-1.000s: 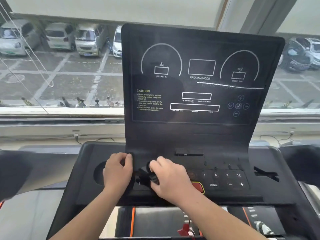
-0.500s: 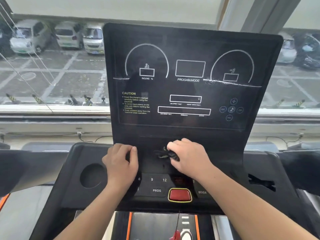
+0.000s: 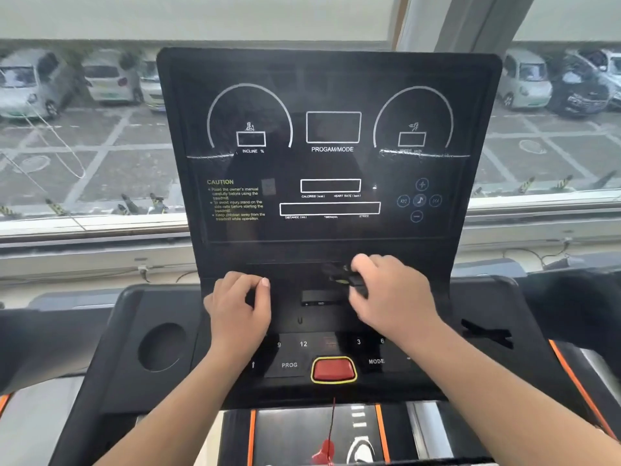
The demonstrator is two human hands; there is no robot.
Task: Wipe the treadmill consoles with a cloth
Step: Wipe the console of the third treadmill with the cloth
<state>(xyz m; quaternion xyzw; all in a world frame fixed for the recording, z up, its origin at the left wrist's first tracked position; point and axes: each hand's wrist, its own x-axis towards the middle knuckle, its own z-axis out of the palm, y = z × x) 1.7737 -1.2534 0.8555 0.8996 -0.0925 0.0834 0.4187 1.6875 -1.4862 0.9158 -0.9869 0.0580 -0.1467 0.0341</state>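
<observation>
The black treadmill console [image 3: 329,79] stands upright in front of me, with white dials and boxes printed on its display. My right hand [image 3: 393,297] grips a dark crumpled cloth [image 3: 339,275] and presses it against the strip just below the display, right of centre. My left hand [image 3: 240,304] rests on the same strip at the left, fingers curled, with nothing visible in it. The cloth is hard to make out against the black plastic.
Below my hands lies the keypad with a red stop button [image 3: 332,368], from which a red safety cord [image 3: 324,450] hangs. A round cup holder [image 3: 163,346] is at the left. Behind the console a window [image 3: 84,146] overlooks parked cars.
My right hand has carried the cloth up from the keypad to the strip under the display and a little to the right. My left hand has moved up beside it.
</observation>
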